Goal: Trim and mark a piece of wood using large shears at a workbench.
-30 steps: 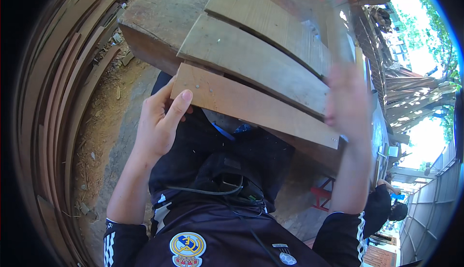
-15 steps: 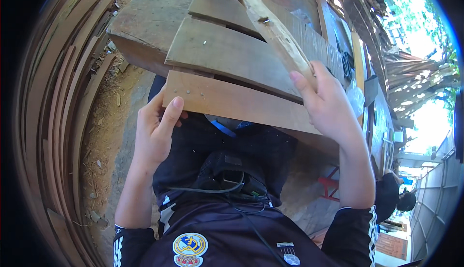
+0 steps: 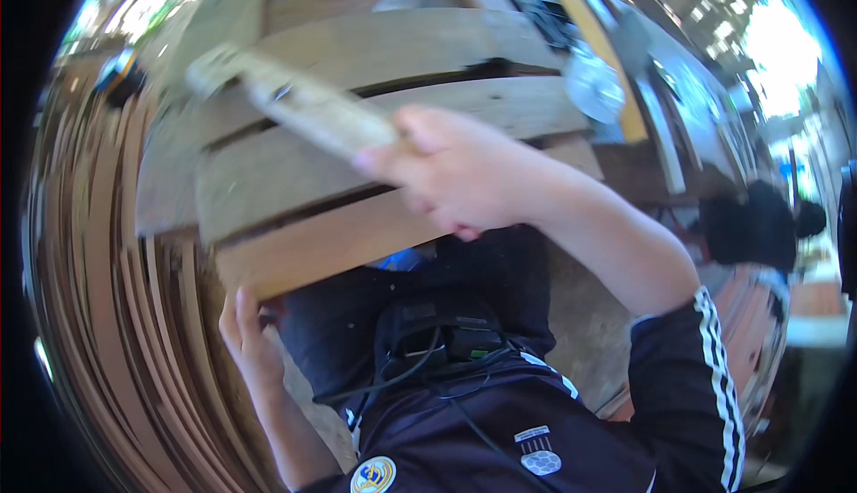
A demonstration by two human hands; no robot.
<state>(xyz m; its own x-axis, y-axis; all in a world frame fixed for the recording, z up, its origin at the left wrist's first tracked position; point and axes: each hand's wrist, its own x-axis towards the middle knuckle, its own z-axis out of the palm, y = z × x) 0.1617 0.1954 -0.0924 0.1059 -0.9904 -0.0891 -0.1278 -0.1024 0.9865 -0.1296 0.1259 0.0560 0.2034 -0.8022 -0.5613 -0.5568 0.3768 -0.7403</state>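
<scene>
My right hand [image 3: 455, 172] is closed around a pale, rough wooden stick [image 3: 303, 105], which slants up and leftward above slatted boards [image 3: 482, 105]. My left hand [image 3: 254, 337] grips the left end of the nearest board [image 3: 326, 243], a lighter brown plank across my dark-clothed lap, with its thumb at the edge. A blue item [image 3: 397, 261] shows beneath that plank. Motion blurs the stick and both hands.
Long wooden strips [image 3: 116, 270] are stacked on the left. A clear plastic bag [image 3: 594, 87], a yellow plank [image 3: 607, 51] and other boards lie at upper right. A person in dark clothing [image 3: 750, 225] is at the right.
The view has swung, tilting the boards. My right hand, lifting the stick, has swept inward over the slats. My left hand, still on the plank's end, sits lower in the picture.
</scene>
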